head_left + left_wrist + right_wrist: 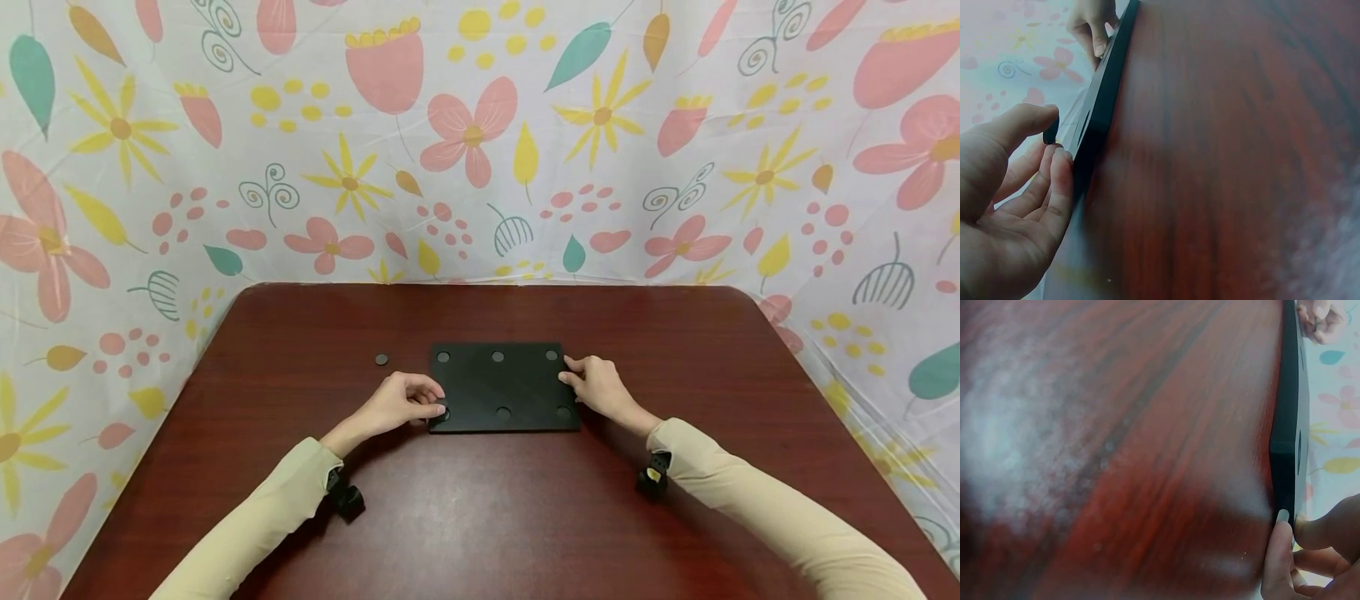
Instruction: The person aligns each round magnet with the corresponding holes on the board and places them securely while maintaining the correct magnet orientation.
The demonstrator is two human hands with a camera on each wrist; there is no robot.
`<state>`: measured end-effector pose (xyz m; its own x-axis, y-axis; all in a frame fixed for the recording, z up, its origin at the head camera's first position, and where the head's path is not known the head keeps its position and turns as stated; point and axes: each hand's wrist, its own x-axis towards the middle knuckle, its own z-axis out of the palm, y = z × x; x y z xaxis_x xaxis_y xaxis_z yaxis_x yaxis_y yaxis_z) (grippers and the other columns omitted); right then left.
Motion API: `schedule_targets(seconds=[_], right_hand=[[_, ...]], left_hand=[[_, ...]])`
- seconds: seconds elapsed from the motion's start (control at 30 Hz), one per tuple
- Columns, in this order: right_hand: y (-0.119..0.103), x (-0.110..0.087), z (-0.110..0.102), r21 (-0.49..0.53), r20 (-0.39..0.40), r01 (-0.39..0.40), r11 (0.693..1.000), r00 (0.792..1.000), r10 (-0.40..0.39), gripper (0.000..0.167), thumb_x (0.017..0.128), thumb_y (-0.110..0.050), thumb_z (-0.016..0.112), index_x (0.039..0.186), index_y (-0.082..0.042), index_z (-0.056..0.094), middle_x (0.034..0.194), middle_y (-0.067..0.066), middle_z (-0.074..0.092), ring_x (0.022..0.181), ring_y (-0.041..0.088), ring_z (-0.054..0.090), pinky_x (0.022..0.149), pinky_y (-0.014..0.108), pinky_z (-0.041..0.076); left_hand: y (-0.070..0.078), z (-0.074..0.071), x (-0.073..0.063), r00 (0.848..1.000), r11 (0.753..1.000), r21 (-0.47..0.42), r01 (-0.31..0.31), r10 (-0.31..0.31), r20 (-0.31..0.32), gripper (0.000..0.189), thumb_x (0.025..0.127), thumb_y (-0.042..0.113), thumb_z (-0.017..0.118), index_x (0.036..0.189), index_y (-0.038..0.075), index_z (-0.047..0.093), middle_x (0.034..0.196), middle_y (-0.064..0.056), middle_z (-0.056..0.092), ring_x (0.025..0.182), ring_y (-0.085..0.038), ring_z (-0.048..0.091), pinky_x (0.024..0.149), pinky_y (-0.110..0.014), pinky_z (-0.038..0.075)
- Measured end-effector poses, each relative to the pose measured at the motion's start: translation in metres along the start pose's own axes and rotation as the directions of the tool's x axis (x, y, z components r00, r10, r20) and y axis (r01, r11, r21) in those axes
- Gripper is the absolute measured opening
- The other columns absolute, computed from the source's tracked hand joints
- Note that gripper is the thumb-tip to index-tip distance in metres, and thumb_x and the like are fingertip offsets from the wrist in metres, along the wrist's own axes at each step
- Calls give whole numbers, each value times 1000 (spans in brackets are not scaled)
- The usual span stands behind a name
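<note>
A flat black rectangular board (498, 383) lies on the table, with several round, coin-sized marks along its far and near edges. At its near left corner my left hand (405, 400) pinches a small dark disc (1052, 130) between thumb and fingertips, seen edge-on in the left wrist view. The lower fingers sit right at the board's side. My right hand (597, 387) grips the board's right edge, thumb on the top face and fingers against the side. A second dark grey disc (382, 359) lies flat on the table, left of the board's far left corner.
The dark red-brown wooden table (480, 517) has rounded far corners. A white cloth (480, 225) with printed flowers and leaves hangs behind it and along both sides. Each wrist carries a small black camera on a strap.
</note>
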<state>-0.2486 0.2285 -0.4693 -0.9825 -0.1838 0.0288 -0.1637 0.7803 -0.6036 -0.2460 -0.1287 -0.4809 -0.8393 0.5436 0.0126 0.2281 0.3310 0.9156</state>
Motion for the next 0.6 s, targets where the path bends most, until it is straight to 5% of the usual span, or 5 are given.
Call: schedule_targets(seconds=[0.33, 0.6], right_hand=[[-2, -2, 0, -17, -11, 12, 1000, 1000, -12, 44, 95, -12, 62, 132, 9, 53, 99, 28, 70, 46, 12, 58, 46, 25, 48], [-3, -2, 0, -24, -17, 19, 1000, 1000, -19, 44, 95, -12, 62, 131, 10, 53, 82, 22, 70, 46, 13, 58, 45, 24, 47]], left_hand=[[5, 2, -2, 999, 999, 38, 22, -21, -28, 21, 85, 8, 74, 103, -2, 70, 88, -15, 66, 76, -19, 60, 58, -25, 50], [35, 1, -10, 999, 999, 41, -20, 21, -30, 19, 85, 4, 72, 100, -7, 68, 87, -17, 66, 77, -20, 61, 67, -20, 51]])
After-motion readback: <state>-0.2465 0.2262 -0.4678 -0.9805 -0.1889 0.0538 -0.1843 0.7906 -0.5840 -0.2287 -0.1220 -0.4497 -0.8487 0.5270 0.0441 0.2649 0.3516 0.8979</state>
